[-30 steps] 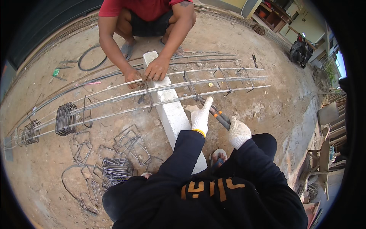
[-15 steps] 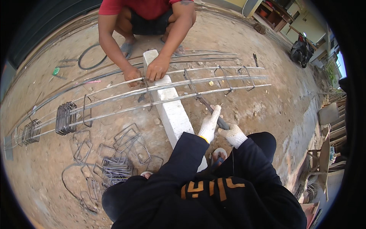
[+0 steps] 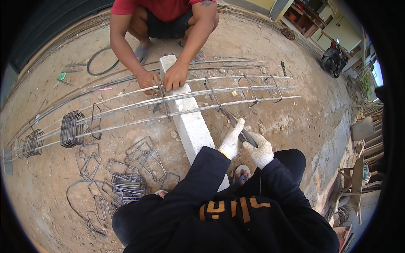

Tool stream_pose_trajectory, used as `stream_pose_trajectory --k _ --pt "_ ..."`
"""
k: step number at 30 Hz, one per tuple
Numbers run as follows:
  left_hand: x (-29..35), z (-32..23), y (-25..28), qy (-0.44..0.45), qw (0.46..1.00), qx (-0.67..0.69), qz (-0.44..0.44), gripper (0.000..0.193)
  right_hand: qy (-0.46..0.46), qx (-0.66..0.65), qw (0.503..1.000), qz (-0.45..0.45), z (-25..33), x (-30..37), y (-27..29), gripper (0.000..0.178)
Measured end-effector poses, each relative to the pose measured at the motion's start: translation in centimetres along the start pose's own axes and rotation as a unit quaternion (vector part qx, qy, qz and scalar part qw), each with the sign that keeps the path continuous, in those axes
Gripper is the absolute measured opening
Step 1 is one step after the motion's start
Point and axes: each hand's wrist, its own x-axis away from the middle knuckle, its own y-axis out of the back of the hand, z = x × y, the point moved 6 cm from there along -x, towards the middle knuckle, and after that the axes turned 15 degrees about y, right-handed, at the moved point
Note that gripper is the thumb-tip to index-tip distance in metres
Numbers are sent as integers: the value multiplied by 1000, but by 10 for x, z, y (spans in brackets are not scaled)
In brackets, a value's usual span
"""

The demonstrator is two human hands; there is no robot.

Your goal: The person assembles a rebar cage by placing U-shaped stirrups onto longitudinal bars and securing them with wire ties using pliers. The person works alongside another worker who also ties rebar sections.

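Observation:
My left hand [image 3: 230,141], in a white knit glove, is closed round a dark tool with long handles, which looks like pincers [image 3: 231,119]. My right hand [image 3: 259,152], gloved too, grips the lower end of the same tool. The jaws touch or nearly touch the bottom of a bent stirrup [image 3: 213,92] on the rebar cage; the exact contact is too small to tell. Long steel bars [image 3: 240,102] run through the stirrups and rest across a white concrete block [image 3: 192,122]. Opposite me, a co-worker's hands [image 3: 175,76] work at another stirrup [image 3: 163,101] above the block.
Bunched stirrups [image 3: 71,128] hang on the bars at the left. Loose stirrups [image 3: 128,185] lie piled on the dirt by my left knee. Behind the cage lies a coil of dark hose or cable [image 3: 95,63]. A motorbike [image 3: 334,59] stands at the far right.
My right hand has shifted slightly and its fingers have loosened or re-set on the tool's handle. My left hand and the co-worker's hands have barely moved.

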Motion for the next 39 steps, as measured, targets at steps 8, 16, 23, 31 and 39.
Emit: stream_pose_trajectory --k 8,16,23,31,39 --pt "-5 -3 3 -23 998 54 13 54 -121 -243 962 -29 -18 0 -10 36" --pt "2 -3 -22 1 996 9 88 52 53 271 961 15 47 -5 36 85" --pt "7 -8 -25 -16 994 5 111 51 -55 331 923 188 14 -21 25 55" --pt "6 -10 -11 -70 971 -224 -43 59 9 223 933 282 16 -25 23 43" --pt "12 -11 -12 -40 997 56 43 75 -269 -456 797 290 26 -6 1 26"
